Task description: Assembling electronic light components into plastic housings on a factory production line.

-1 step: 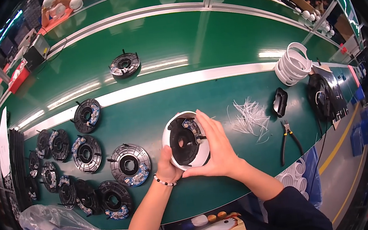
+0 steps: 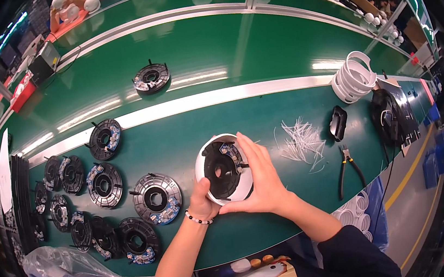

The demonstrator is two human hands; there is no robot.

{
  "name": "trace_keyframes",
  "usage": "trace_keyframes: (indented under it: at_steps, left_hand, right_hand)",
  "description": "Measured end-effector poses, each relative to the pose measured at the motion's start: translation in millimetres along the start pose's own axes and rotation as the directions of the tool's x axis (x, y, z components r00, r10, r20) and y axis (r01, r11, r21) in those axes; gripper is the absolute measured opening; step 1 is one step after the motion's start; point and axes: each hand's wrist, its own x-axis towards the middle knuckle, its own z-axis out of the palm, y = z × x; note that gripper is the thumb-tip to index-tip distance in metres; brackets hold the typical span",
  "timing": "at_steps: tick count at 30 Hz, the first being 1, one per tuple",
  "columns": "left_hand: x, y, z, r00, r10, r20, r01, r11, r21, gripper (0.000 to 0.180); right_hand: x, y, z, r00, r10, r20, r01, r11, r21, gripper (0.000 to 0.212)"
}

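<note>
Between both hands I hold a white round housing [image 2: 200, 168] with a black disc [image 2: 218, 180] seated in its opening; a small circuit board [image 2: 229, 150] shows at the disc's upper right. My left hand [image 2: 202, 202], a beaded bracelet at its wrist, grips the lower left side, thumb on the rim. The fingers of my right hand [image 2: 262, 180] wrap the right side, with the thumb underneath. Closest on the left lies a black ribbed disc [image 2: 142, 198] with a blue circuit board. Clipped white ties [image 2: 302, 143] lie in a heap to the right.
Several similar discs [image 2: 96, 188] cover the table's left side; one disc [image 2: 152, 78] sits on the green belt beyond. At right are yellow-and-black cutters [image 2: 348, 165], a black oval part [image 2: 338, 123], stacked white rings [image 2: 351, 81] and a black device [image 2: 386, 117]. Plastic-lined bins flank me below.
My left thumb has shifted very slightly on the housing's rim. Nothing else has visibly moved.
</note>
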Motion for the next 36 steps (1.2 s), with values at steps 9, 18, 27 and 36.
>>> trace_keyframes:
  at_steps: [9, 18, 27, 36]
  left_hand:
    - [-2.6, 3.6, 3.6, 0.982, 0.045, -0.184, -0.076, 0.983, -0.165, 0.057]
    - [1.4, 18.2, 6.2, 0.951, 0.063, -0.302, -0.112, 0.983, -0.148, 0.047]
    - [7.5, 14.8, 9.3, 0.954, 0.034, -0.297, -0.137, 0.932, -0.335, 0.072]
    - [-6.0, -38.4, 10.5, 0.917, -0.348, -0.193, 0.351, 0.936, -0.019, 0.044]
  right_hand:
    - [-0.4, -3.6, 27.1, 0.990, 0.048, -0.130, -0.039, 0.997, 0.072, 0.118]
    - [3.5, 11.0, 22.3, 0.976, -0.213, -0.038, 0.213, 0.977, -0.005, 0.062]
    - [42.8, 20.1, -4.2, 0.860, -0.510, -0.027, 0.478, 0.822, -0.311, 0.034]
    - [99.7, 24.4, 60.0, 0.750, -0.622, 0.225, 0.662, 0.704, -0.258, 0.029]
